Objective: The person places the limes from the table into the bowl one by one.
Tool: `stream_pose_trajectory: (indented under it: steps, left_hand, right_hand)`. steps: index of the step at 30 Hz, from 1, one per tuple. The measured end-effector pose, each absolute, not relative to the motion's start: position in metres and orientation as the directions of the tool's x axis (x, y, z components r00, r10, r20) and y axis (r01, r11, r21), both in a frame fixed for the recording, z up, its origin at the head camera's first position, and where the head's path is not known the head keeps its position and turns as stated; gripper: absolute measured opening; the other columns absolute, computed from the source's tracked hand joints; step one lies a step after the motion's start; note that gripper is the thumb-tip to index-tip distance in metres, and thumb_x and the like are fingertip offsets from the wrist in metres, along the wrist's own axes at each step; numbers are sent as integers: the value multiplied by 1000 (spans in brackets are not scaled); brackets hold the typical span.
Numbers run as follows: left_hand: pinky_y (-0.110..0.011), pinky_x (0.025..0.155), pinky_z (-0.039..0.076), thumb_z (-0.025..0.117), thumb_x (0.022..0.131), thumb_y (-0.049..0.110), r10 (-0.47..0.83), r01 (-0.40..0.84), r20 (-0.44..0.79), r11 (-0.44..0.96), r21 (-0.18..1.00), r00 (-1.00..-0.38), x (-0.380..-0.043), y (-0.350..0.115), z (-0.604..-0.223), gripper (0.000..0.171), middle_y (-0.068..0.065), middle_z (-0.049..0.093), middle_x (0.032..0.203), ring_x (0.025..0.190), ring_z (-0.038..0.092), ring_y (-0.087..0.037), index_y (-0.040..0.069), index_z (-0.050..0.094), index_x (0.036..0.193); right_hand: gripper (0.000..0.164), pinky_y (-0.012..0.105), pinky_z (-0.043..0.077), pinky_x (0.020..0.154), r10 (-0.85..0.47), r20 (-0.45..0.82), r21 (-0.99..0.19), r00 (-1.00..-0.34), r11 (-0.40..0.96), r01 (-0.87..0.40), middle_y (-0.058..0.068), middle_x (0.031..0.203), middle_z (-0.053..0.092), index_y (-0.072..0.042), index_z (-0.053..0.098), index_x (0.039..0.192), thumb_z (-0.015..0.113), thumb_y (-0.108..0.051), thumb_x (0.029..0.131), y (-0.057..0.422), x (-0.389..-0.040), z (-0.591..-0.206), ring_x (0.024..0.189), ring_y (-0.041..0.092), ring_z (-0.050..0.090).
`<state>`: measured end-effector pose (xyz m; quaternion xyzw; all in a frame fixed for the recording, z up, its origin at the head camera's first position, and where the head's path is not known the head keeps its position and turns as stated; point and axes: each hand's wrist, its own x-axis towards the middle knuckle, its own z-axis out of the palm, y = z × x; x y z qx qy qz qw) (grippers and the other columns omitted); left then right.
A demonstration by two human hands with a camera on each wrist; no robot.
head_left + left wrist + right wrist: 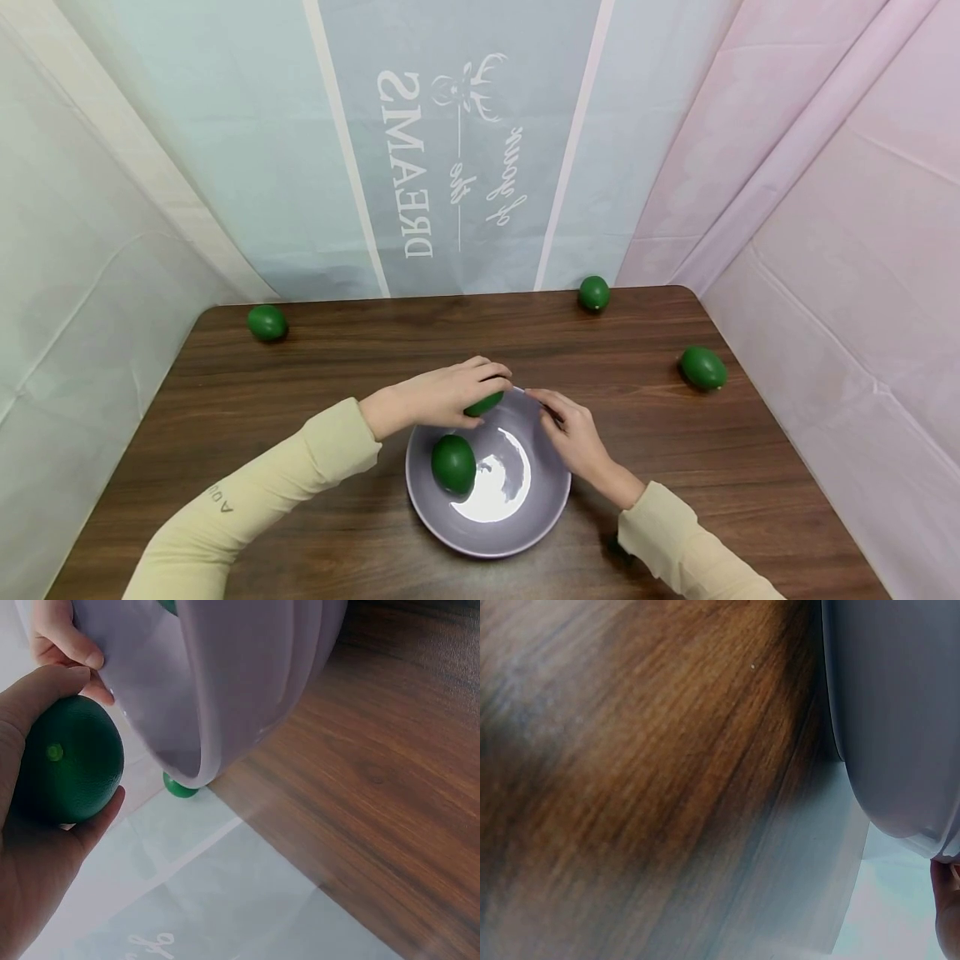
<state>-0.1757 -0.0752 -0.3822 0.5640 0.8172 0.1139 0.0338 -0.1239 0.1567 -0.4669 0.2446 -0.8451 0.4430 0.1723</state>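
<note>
A wide lavender bowl point(542, 479) stands on the table, with one green lime point(453, 463) lying in its left side. Over the bowl's far left rim, my left hand point(442, 398) holds another lime point(75, 761), thumb and fingers curved around its sides. My right hand point(579, 440) grips the bowl's rim on the right, its thumb inside. In the right wrist view, a finger point(946, 915) shows at the bowl's edge, while most of that hand is out of frame.
One lime point(267, 322) rests at the table's far left corner. Two more, a lime point(594, 293) at the back edge and a lime point(702, 367) near the right edge, lie beyond my right hand. A dark green thing point(618, 547) is partly hidden by my right sleeve. Printed cloth point(457, 167) hangs behind the wooden table.
</note>
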Motion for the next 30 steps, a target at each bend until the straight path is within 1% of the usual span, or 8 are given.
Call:
stream_pose_trajectory:
  steps: [5,9,11,12,14,16,24,30]
  left_hand:
    - [-29,95,40,69,80,18,933,917,47,341,207,-358,-172,-73,-385,52,-8,43,131,116,41,-21,8,47,126]
    - [-27,95,40,69,80,18,936,922,37,337,190,-350,-170,-72,-388,51,-6,43,131,115,41,-20,10,47,125]
    - [-27,94,40,69,79,18,937,922,32,336,191,-348,-169,-71,-389,51,-6,44,131,115,42,-20,11,47,125]
    - [-27,94,40,69,80,19,937,921,27,338,193,-349,-168,-71,-389,51,-6,43,131,115,42,-20,11,47,125]
    - [-28,94,40,69,80,19,937,920,21,338,200,-349,-167,-70,-389,51,-7,43,131,115,42,-21,11,47,125]
    - [-28,94,41,68,80,20,938,920,19,336,199,-347,-167,-70,-390,50,-7,43,131,114,42,-21,11,47,125]
    - [-28,96,39,68,81,20,939,914,-23,338,226,-342,-165,-67,-395,50,-8,42,133,116,42,-21,10,47,126]
    - [-27,101,34,67,81,24,936,917,-62,352,189,-346,-163,-64,-397,53,-6,42,133,121,39,-19,10,46,128]
  right_hand:
    - [37,19,49,66,-252,504,-667,-826,493,-558,12,104,65,-1,65,108,55,19,78,152,-119,-457,84,26,61]
    - [37,16,48,67,-253,501,-668,-828,495,-556,10,105,65,-3,65,108,54,17,79,153,-119,-457,85,23,62]
    - [39,17,49,67,-254,505,-669,-825,488,-560,6,107,65,-7,65,110,54,15,80,157,-123,-467,88,20,62]
    - [39,18,49,67,-254,505,-671,-825,486,-560,6,107,65,-7,65,110,54,15,80,157,-123,-467,88,20,62]
    - [40,22,51,67,-258,507,-672,-823,480,-564,6,108,65,-7,65,111,53,16,81,157,-123,-467,90,19,62]
    - [39,23,51,67,-262,503,-673,-824,479,-563,6,108,64,-7,64,112,53,15,81,157,-123,-467,90,18,61]
    - [36,21,50,65,-266,502,-658,-823,501,-563,7,107,65,-5,65,110,55,12,80,156,-124,-466,87,14,60]
    - [36,22,51,67,-260,500,-657,-826,508,-557,6,107,65,-5,65,109,55,12,80,156,-124,-465,89,14,60]
